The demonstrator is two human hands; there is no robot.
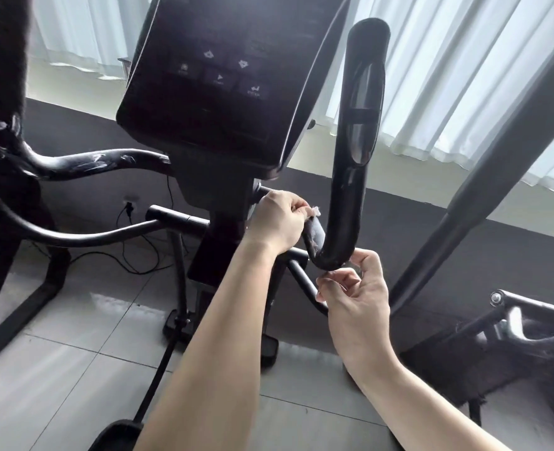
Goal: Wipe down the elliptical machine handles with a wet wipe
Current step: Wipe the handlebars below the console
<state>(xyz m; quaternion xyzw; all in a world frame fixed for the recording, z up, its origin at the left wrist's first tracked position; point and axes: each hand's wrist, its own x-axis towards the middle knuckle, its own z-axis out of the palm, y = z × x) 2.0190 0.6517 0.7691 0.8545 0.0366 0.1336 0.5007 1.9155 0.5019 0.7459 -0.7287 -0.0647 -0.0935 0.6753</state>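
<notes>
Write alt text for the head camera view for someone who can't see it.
Two hands hold a wet wipe wrapped round the lower bend of a black elliptical handle: the left hand pinches its upper end, the right hand its lower end. A dark console and white curtains are behind.

The right handle [357, 141] rises close beside the console [217, 76], leaving only a narrow gap on its left, while on its right a wide open stretch runs to the slanting swing arm [483, 196]. At the handle's lower bend, the left hand [278, 219] pinching the wet wipe [316, 234] fills the space toward the centre post [223, 229], and the right hand [357, 288] and a thin strut [303, 279] crowd the room beneath it.
</notes>
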